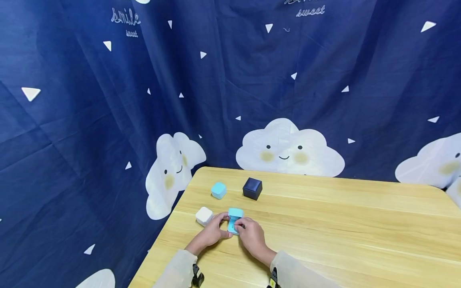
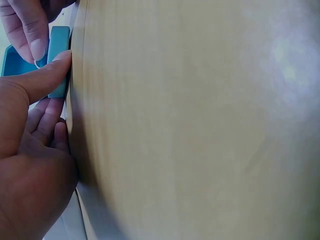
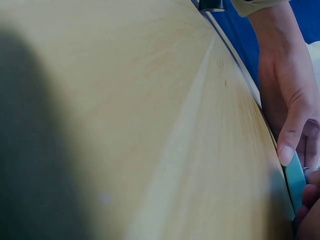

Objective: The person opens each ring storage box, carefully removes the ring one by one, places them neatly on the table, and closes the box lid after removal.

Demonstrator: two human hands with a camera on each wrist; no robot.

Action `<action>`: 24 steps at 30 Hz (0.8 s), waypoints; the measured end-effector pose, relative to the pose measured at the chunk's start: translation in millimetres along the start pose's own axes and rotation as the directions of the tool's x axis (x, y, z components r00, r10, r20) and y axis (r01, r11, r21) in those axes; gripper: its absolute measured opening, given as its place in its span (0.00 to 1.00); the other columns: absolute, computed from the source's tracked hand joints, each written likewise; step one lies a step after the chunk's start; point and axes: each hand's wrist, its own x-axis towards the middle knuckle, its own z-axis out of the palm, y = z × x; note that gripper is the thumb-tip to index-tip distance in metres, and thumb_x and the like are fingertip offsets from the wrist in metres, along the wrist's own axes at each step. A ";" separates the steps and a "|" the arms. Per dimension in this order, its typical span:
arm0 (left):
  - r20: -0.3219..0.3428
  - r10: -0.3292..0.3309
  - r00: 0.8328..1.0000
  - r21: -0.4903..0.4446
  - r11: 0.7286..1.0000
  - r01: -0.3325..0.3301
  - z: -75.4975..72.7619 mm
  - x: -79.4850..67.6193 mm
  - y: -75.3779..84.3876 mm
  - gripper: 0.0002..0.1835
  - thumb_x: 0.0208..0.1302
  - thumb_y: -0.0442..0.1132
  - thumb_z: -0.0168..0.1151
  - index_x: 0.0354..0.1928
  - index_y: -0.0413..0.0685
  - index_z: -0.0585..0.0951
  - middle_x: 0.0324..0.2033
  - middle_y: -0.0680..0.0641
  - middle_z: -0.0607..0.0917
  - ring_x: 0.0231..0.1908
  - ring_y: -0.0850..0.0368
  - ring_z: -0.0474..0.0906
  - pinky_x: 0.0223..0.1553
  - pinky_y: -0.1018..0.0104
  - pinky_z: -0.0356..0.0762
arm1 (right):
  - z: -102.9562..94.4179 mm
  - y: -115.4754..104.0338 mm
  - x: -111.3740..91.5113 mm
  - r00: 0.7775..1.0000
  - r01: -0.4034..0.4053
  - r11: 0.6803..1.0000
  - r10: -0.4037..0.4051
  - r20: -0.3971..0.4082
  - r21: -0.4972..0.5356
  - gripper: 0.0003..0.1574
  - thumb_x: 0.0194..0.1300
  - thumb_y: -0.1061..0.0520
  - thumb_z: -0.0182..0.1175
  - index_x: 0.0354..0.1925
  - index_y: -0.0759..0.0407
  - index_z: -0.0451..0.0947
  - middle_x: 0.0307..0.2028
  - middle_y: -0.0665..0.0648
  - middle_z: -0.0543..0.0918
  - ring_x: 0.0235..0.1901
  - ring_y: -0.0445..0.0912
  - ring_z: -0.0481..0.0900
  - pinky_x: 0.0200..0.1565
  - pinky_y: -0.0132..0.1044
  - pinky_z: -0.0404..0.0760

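An opened turquoise ring box [image 1: 235,212] stands on the wooden table with its lid up. My left hand [image 1: 215,230] holds it from the left, the thumb along its near side in the left wrist view. At the box's inside, my right hand [image 1: 252,237] pinches a small silvery ring [image 2: 36,64] between thumb and fingertips. Most of the ring is hidden by those fingers, so I cannot tell how deep it sits. A closed white box [image 1: 204,215] lies right beside the left hand's fingers.
Farther back on the table [image 1: 342,224] stand a closed light-blue box [image 1: 218,190] and a dark navy box [image 1: 252,188]. A blue curtain [image 1: 252,80] with clouds hangs behind the far edge and along the left side.
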 end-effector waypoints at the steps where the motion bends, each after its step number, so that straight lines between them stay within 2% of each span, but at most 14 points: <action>1: -0.001 -0.002 1.000 0.001 1.000 0.002 -0.1 -0.1 0.2 0.37 0.51 0.38 0.73 0.64 0.46 0.69 0.52 0.47 0.76 0.63 0.44 0.63 0.65 0.44 0.58 | 0.0 0.2 0.0 1.000 -0.007 1.000 0.007 0.002 0.010 0.02 0.57 0.55 0.67 0.32 0.52 0.84 0.37 0.45 0.84 0.41 0.41 0.82 0.42 0.39 0.79; 6: 0.001 -0.025 1.000 -0.003 1.000 0.025 -0.4 -0.2 2.1 0.37 0.52 0.38 0.73 0.64 0.45 0.69 0.54 0.47 0.76 0.64 0.43 0.62 0.65 0.45 0.57 | -0.4 1.0 0.0 0.999 -0.036 0.998 0.035 0.012 0.044 0.04 0.60 0.54 0.65 0.31 0.51 0.84 0.40 0.46 0.85 0.44 0.43 0.82 0.42 0.40 0.79; 9: 0.007 -0.037 0.999 -0.006 0.999 0.037 -0.4 -0.8 3.3 0.37 0.52 0.37 0.72 0.65 0.45 0.68 0.55 0.46 0.75 0.64 0.43 0.62 0.66 0.45 0.57 | -0.4 1.8 0.2 0.999 -0.049 0.997 0.048 0.019 0.059 0.04 0.61 0.54 0.65 0.30 0.50 0.84 0.39 0.46 0.85 0.42 0.42 0.81 0.40 0.38 0.79; 17: 0.002 -0.026 1.000 -0.007 1.000 0.026 0.4 -1.9 3.5 0.36 0.52 0.37 0.72 0.64 0.46 0.69 0.54 0.46 0.76 0.63 0.43 0.63 0.65 0.44 0.57 | 0.4 2.1 0.5 0.996 -0.092 0.989 0.089 0.029 0.115 0.03 0.61 0.55 0.65 0.31 0.51 0.84 0.33 0.43 0.84 0.37 0.38 0.79 0.36 0.31 0.76; 24: 0.001 -0.019 1.000 -0.016 1.000 0.019 0.1 -0.7 2.6 0.36 0.51 0.37 0.73 0.64 0.45 0.69 0.54 0.45 0.76 0.64 0.42 0.62 0.66 0.44 0.55 | -0.5 2.3 1.5 0.995 -0.103 0.970 0.097 0.037 0.220 0.04 0.61 0.58 0.64 0.30 0.56 0.84 0.31 0.47 0.84 0.36 0.41 0.79 0.37 0.32 0.77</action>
